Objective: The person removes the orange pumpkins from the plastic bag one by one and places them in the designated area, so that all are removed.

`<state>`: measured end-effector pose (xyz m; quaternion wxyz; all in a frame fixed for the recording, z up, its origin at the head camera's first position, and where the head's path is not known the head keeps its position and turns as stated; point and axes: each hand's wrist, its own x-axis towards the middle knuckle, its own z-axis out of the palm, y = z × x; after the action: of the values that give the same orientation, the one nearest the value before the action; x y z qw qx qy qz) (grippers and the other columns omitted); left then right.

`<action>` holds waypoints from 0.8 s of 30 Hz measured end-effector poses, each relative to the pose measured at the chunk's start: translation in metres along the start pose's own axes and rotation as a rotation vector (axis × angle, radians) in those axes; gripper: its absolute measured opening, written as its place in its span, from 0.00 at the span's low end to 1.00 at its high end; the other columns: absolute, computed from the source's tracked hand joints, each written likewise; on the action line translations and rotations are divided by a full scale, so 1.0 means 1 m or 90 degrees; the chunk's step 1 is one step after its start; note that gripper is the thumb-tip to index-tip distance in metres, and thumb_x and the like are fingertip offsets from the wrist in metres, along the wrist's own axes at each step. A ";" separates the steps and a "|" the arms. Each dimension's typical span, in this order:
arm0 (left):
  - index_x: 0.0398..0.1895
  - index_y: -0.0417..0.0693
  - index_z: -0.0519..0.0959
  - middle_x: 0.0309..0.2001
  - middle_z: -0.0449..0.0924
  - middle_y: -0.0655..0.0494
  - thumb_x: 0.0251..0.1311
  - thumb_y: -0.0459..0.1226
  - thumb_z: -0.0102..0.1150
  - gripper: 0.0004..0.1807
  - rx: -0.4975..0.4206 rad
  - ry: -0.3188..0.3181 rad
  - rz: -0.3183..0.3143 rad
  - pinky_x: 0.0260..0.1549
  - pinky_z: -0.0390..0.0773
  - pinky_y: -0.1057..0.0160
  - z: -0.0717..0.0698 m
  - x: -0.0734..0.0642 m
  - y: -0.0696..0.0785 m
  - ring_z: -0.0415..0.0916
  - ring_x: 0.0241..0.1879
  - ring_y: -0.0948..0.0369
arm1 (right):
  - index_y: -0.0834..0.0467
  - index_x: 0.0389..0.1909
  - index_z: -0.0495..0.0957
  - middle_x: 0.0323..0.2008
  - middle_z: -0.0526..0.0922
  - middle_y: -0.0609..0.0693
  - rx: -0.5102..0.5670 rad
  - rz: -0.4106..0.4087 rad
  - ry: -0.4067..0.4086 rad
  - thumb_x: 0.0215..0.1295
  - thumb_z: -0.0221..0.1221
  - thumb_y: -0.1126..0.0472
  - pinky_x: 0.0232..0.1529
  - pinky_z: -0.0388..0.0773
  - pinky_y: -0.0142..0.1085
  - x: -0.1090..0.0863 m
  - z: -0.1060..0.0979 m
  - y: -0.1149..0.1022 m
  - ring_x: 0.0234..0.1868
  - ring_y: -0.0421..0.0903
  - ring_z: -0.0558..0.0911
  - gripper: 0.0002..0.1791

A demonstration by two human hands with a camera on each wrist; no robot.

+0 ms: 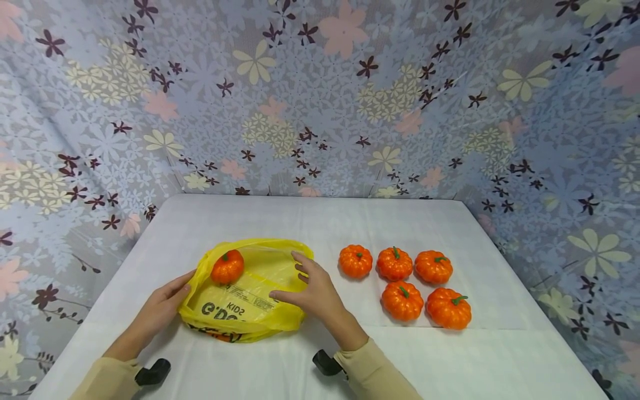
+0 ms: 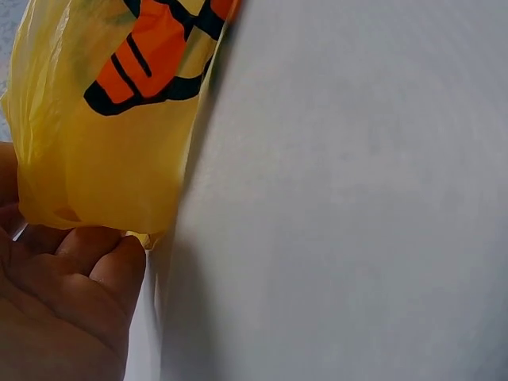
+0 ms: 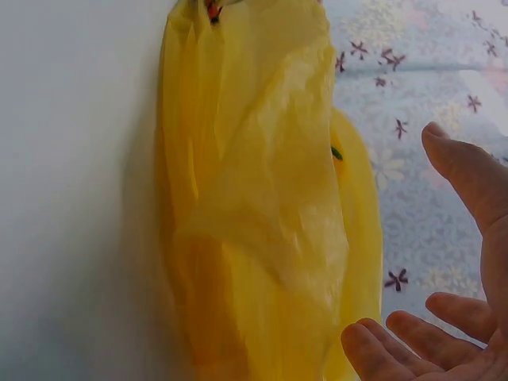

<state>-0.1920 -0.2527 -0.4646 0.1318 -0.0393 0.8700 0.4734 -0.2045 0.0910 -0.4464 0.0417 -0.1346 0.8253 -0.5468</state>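
A yellow plastic bag (image 1: pixel 260 278) with dark printing lies spread at its mouth on the table. Inside it, toward the left, sits a small orange pumpkin (image 1: pixel 228 267) with a green stem. My left hand (image 1: pixel 162 305) grips the left edge of the bag; the left wrist view has its fingers (image 2: pixel 117 266) against the yellow film (image 2: pixel 111 175). Over the right side of the opening, my right hand (image 1: pixel 316 289) holds nothing, its thumb and fingers spread apart. Right of the bag, several more orange pumpkins (image 1: pixel 402 300) stand in two rows.
The table (image 1: pixel 320 219) has a white cover. Flowered cloth (image 1: pixel 320 111) hangs behind it and along both sides. A black wrist-worn device (image 1: pixel 154 372) sits by the left sleeve, and another (image 1: pixel 327 362) by the right sleeve.
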 end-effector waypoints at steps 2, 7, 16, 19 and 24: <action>0.79 0.44 0.55 0.78 0.49 0.39 0.80 0.50 0.40 0.33 -0.001 0.001 0.001 0.70 0.49 0.34 0.000 0.001 0.000 0.42 0.76 0.37 | 0.56 0.75 0.63 0.70 0.68 0.59 0.006 -0.001 -0.009 0.50 0.78 0.46 0.63 0.74 0.50 0.003 0.005 -0.001 0.66 0.60 0.73 0.53; 0.79 0.45 0.55 0.78 0.49 0.39 0.79 0.51 0.40 0.33 -0.009 0.003 -0.003 0.70 0.49 0.34 0.001 0.002 0.000 0.42 0.76 0.38 | 0.55 0.75 0.63 0.71 0.67 0.59 0.024 -0.011 -0.016 0.51 0.77 0.45 0.63 0.74 0.51 0.009 0.017 -0.005 0.66 0.61 0.73 0.53; 0.78 0.40 0.56 0.77 0.51 0.36 0.80 0.48 0.40 0.31 -0.007 0.009 0.025 0.70 0.48 0.34 0.000 -0.001 -0.001 0.43 0.76 0.36 | 0.52 0.76 0.63 0.71 0.67 0.54 -0.005 -0.007 -0.028 0.50 0.77 0.42 0.62 0.75 0.47 0.018 0.037 -0.009 0.66 0.57 0.73 0.53; 0.78 0.40 0.56 0.77 0.50 0.36 0.80 0.48 0.40 0.32 -0.005 0.009 0.023 0.70 0.48 0.34 0.000 0.000 -0.002 0.42 0.76 0.36 | 0.52 0.75 0.64 0.71 0.68 0.53 -0.030 -0.011 -0.035 0.50 0.77 0.43 0.61 0.77 0.45 0.023 0.043 -0.009 0.65 0.57 0.74 0.53; 0.79 0.41 0.56 0.77 0.50 0.37 0.80 0.49 0.40 0.32 -0.006 0.007 0.021 0.70 0.47 0.34 0.001 0.001 -0.001 0.42 0.76 0.37 | 0.52 0.76 0.62 0.71 0.68 0.54 -0.044 -0.009 -0.063 0.50 0.77 0.43 0.61 0.76 0.43 0.030 0.052 -0.010 0.66 0.56 0.74 0.54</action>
<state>-0.1922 -0.2528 -0.4661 0.1187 -0.0283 0.8689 0.4797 -0.2202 0.0328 -0.4557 0.0738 -0.1688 0.8397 -0.5108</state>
